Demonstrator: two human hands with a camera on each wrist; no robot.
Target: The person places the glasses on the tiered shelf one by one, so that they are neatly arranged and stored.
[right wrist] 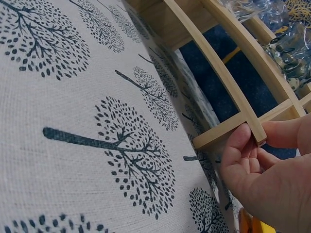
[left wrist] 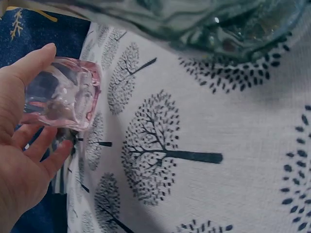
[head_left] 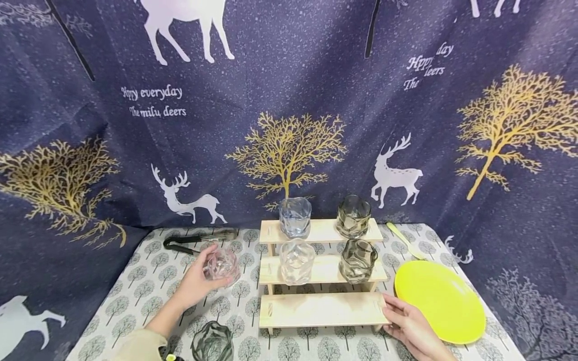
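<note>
Taking the wooden rack (head_left: 327, 301) as the clock's centre, nearest is a dark green glass (head_left: 212, 346) at 8 o'clock, just beside the left sleeve (head_left: 142, 346); a careless sweep of that sleeve could topple it. At 4 o'clock the right hand (head_left: 408, 323) pinches the end of the lowest shelf (head_left: 311, 316); a tug there might tilt the rack and set its glasses sliding. The yellow plate (head_left: 440, 301) lies beside that hand, between 3 and 4. At 9 o'clock the left hand (head_left: 196, 281) grips the pink glass (head_left: 222, 265), thumb opposite fingers; its smooth walls could slip if the hold loosens, or it could knock the black tongs (head_left: 180, 240) just beyond, toward 10. Farther, a clear glass (head_left: 297, 263) and a grey glass (head_left: 358, 261) stand on the middle shelf (head_left: 327, 268), a blue glass (head_left: 295, 218) and an olive glass (head_left: 353, 218) on the top shelf (head_left: 322, 230), where any jolt would probably do most harm.
</note>
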